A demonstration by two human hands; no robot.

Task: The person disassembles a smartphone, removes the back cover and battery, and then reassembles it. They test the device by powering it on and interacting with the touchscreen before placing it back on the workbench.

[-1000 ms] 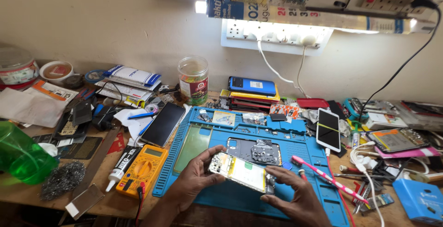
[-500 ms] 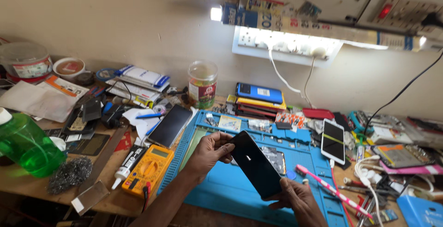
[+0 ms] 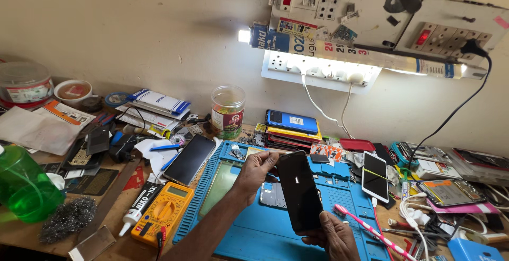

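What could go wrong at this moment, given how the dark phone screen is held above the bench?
The black screen panel is pinched only at its top edge by the left hand and its bottom by the right hand; it might slip onto the blue mat. It could also strike the open phone frame lying beneath it.

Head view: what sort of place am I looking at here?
Most likely a phone repair bench. Both hands, left hand and right hand, hold a black phone screen above a blue work mat, with a yellow multimeter and stacked phones nearby.
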